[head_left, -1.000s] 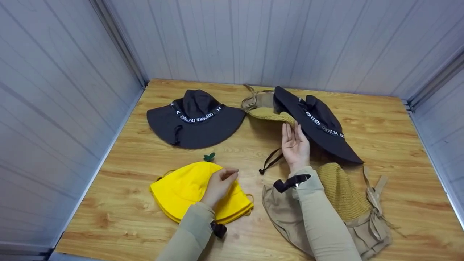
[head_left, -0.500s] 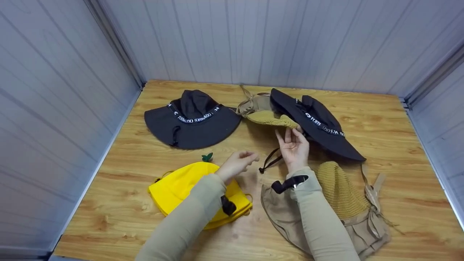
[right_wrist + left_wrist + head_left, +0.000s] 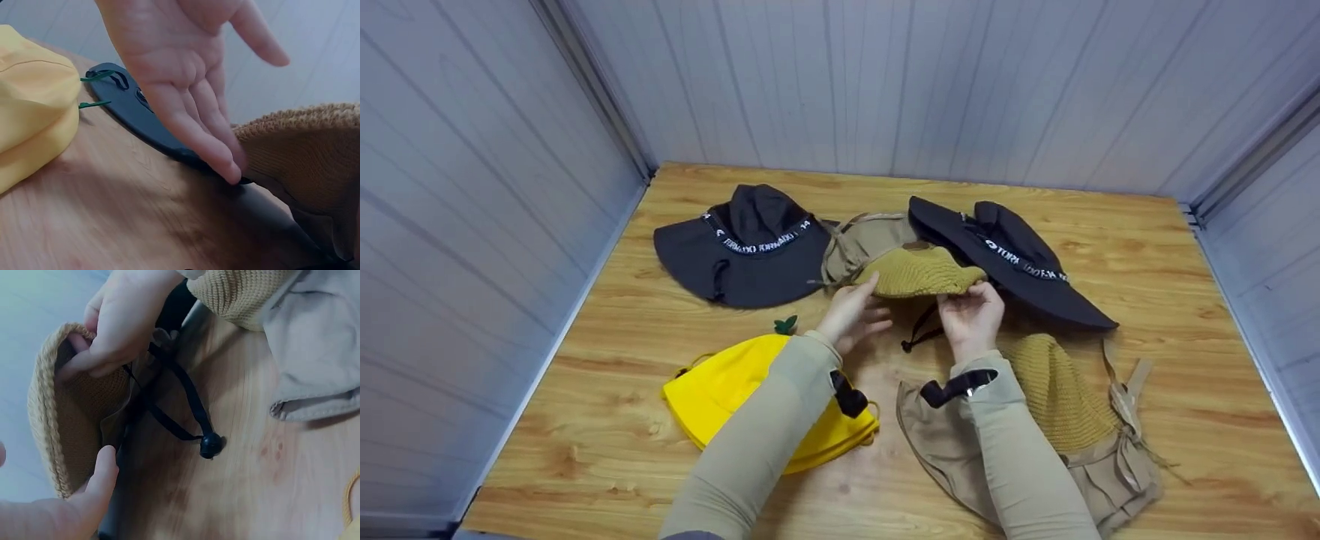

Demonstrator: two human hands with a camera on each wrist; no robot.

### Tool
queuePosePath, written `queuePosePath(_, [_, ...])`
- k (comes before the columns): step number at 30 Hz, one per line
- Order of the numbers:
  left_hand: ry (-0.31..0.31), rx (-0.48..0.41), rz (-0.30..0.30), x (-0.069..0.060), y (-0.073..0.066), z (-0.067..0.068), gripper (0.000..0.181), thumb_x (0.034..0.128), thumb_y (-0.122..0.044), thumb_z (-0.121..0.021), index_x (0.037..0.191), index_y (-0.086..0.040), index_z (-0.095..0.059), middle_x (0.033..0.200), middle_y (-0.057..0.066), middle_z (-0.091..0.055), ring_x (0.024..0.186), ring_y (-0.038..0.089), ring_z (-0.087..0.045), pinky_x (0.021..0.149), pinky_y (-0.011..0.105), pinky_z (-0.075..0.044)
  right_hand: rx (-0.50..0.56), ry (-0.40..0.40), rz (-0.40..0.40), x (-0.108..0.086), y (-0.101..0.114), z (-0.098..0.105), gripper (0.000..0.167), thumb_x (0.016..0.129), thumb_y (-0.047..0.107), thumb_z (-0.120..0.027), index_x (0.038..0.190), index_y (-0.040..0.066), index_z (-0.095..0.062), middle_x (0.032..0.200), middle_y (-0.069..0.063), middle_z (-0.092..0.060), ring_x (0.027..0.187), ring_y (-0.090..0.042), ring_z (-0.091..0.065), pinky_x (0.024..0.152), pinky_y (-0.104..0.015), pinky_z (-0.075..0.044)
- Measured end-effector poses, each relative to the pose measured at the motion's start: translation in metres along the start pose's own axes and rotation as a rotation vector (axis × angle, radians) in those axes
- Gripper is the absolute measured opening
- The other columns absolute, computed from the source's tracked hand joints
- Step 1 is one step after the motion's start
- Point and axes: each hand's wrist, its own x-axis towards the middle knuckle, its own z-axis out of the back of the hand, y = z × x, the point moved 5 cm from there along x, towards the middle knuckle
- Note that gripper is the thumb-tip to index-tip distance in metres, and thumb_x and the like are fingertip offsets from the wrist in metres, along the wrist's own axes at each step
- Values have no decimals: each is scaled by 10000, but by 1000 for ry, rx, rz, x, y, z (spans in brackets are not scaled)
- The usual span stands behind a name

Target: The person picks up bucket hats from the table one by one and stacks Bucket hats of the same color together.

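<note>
A mustard knit hat with a khaki brim lies between two black hats, its knit edge tilted up off the table. My right hand pinches the right end of that edge, with fingers inside the opening in the left wrist view, where the hand shows large. At the left end is my left hand, fingers spread and thumb beside the knit. The right wrist view shows its palm and extended fingertips at the knit rim.
Black hats flank the knit one, with a black cord hanging near my right hand. A yellow hat lies under my left forearm. Another knit-and-khaki hat lies beside my right forearm. Walls surround the wooden table.
My left hand has moved from above the yellow hat up to the knit hat's left end. My right hand has gone from open-palmed to pinching the knit edge, and the hat has shifted.
</note>
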Motion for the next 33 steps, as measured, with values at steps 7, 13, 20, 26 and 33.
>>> queuePosePath(7, [-102,-218,-51,3,2,11,864,1023,-235,-549,1579,-135,105,1638,192,-122,1389,484,-381,1072,541,-445,-11,-19,-10,-4,0,4,268,606,-148,-427,763,43,-530,763,-107,-547,765,-266,-562,683,-402,-503])
queuePosePath(13, [-255,-455,-126,3,-4,28,938,992,-142,-591,1524,-261,172,1600,227,-193,1358,454,-442,1017,530,-494,-7,-19,-21,-10,-1,7,287,564,-150,-452,768,38,-524,741,-104,-540,712,-249,-531,646,-386,-478])
queuePosePath(20, [-277,-568,-142,0,-9,42,920,999,-203,-587,1551,-276,145,1602,165,-170,1299,409,-491,1034,465,-497,-24,-3,-48,-15,-3,9,291,597,-146,-406,796,10,-548,716,-100,-548,650,-229,-501,600,-363,-458])
queuePosePath(26, [-198,-564,-132,-1,-13,48,345,1020,-287,-548,1318,-130,-474,1188,92,-501,896,201,-563,879,346,-550,-79,-27,-83,-15,-5,13,345,591,-153,-406,845,8,-575,817,-120,-587,667,-229,-513,550,-327,-419])
queuePosePath(33, [-226,-466,-114,-8,-11,59,316,1026,-423,-482,1137,-128,-498,895,44,-515,636,122,-518,707,288,-576,-174,-61,-123,-14,3,16,303,571,-160,-431,788,-5,-574,715,-106,-575,574,-217,-484,514,-319,-420])
